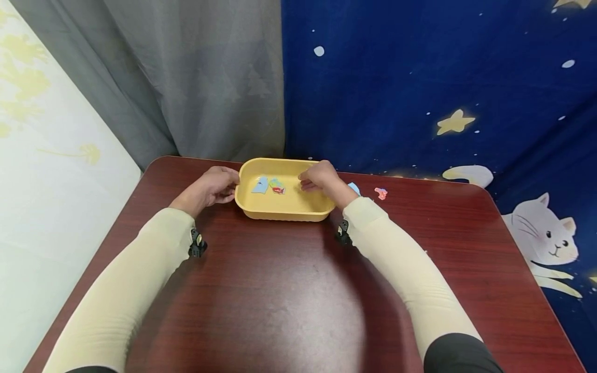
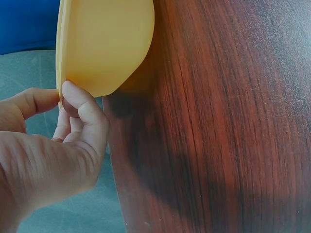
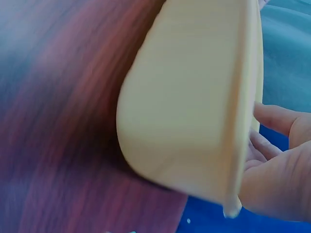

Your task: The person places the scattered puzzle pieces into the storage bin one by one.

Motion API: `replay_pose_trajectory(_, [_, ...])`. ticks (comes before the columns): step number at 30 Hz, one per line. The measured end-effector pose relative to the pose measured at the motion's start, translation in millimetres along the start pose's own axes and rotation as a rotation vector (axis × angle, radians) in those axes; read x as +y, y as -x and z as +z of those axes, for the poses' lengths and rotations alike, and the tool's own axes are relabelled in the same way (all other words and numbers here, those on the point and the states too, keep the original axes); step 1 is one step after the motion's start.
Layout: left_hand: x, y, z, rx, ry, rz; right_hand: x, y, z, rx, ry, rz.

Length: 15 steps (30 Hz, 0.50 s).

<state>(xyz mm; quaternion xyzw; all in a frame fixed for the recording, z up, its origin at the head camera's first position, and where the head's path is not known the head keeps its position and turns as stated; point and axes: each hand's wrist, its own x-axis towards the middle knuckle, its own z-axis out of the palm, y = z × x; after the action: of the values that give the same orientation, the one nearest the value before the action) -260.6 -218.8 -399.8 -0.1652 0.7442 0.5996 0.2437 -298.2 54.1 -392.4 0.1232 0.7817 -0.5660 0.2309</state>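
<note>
A yellow oblong plastic basin point(image 1: 286, 215) stands near the table's far edge. In the left wrist view my left hand point(image 2: 73, 131) pinches its rim at the left end between thumb and fingers. My right hand point(image 1: 322, 178) reaches over the basin's right end, fingers bent loosely inside it. The right wrist view shows a gap between thumb and forefinger, while the basin's rim hides some fingertips; I see nothing held there. On the basin's floor lie a light blue flat piece point(image 1: 260, 185) and, beside it, a green, yellow and red patterned piece point(image 1: 277, 187).
To the right of the basin, a light blue piece point(image 1: 354, 188) shows partly behind my right wrist. Farther right lies a small pink-red piece point(image 1: 381, 193). Curtains point(image 1: 224, 77) hang just beyond the brown table's point(image 1: 280, 290) far edge.
</note>
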Motion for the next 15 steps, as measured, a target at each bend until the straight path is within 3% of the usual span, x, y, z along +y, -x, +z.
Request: replay_pose_trajectory(15, [-0.5, 0.0, -0.4, -0.008, 0.005, -0.007, 5, 18.9, -44, 0.018, 0.041, -0.066])
